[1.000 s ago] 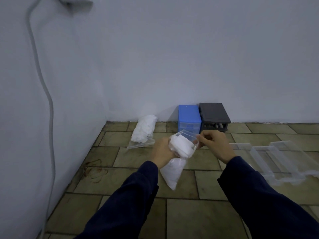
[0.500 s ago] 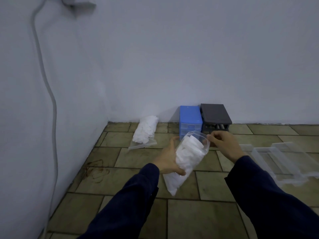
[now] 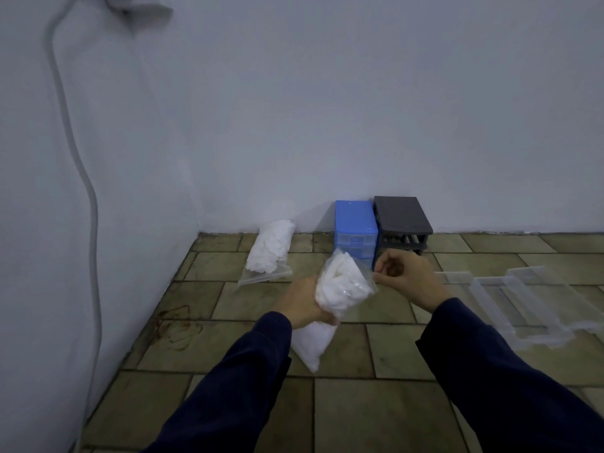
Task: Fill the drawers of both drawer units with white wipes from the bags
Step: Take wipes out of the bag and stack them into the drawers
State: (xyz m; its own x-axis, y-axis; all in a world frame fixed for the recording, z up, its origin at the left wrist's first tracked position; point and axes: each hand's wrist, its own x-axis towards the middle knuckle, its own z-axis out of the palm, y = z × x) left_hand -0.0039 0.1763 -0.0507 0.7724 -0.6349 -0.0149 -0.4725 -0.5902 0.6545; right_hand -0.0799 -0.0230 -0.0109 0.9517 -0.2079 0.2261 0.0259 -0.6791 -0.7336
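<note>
My left hand (image 3: 302, 302) grips the middle of a clear bag of white wipes (image 3: 340, 289), held up over the floor with its open end pointing away from me. My right hand (image 3: 405, 276) pinches the bag's rim at its right edge. A second bag of wipes (image 3: 269, 248) lies on the tiles near the back wall. Against that wall stand a blue drawer unit (image 3: 354, 233) and a dark grey drawer unit (image 3: 402, 223) side by side. Several clear drawers (image 3: 536, 299) lie on the floor at the right.
The floor is brown tile (image 3: 359, 413), with white walls at the left and back meeting in a corner. A grey cable (image 3: 88, 197) runs down the left wall.
My left hand has closed round the bag's middle from an open palm hold. The bag's mouth has narrowed and the wipes sit pushed toward the open end. My right hand stays at the rim.
</note>
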